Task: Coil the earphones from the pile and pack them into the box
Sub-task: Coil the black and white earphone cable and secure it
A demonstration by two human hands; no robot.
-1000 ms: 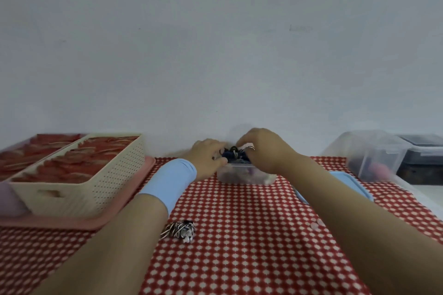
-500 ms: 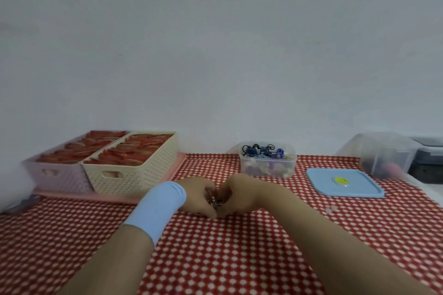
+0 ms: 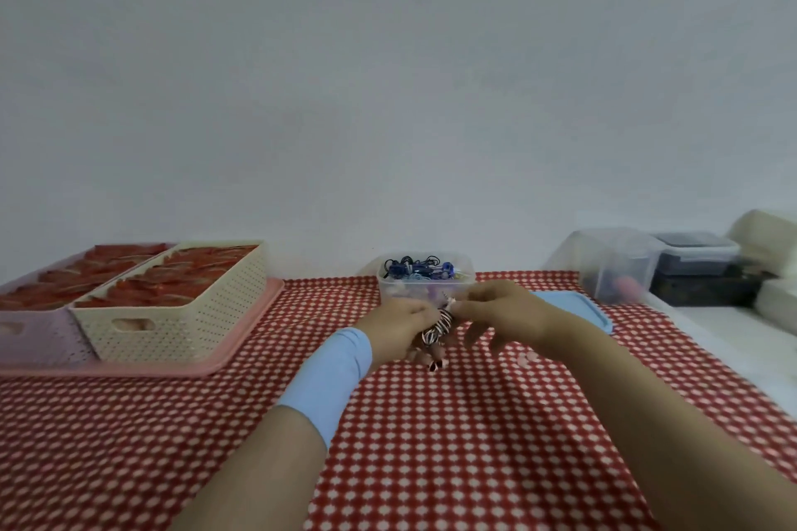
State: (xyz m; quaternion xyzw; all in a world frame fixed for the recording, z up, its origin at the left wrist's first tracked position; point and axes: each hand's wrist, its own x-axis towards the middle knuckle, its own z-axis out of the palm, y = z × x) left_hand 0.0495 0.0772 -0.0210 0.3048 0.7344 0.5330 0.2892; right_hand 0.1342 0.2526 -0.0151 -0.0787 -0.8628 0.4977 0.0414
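A black-and-white striped earphone bundle [image 3: 437, 328] is held above the red checked tablecloth at the middle of the table. My left hand [image 3: 396, 328], with a blue wristband, grips the bundle from the left. My right hand [image 3: 496, 315] pinches the bundle's upper end with thumb and forefinger, the other fingers hanging loosely. A short piece of the cord dangles below the left hand. Just behind the hands stands the clear plastic box [image 3: 427, 287], open, with several blue and black coiled earphones in it.
The box's blue lid [image 3: 578, 306] lies right of the hands. Cream [image 3: 185, 306] and lilac baskets of red items sit on a pink tray [image 3: 181, 366] at left. A clear tub [image 3: 612, 267] and dark containers stand at the far right, by the table edge.
Both hands came back from the box to the striped bundle on the cloth, picked it up and raised it. The camera has tilted, so the box now sits right behind the hands.
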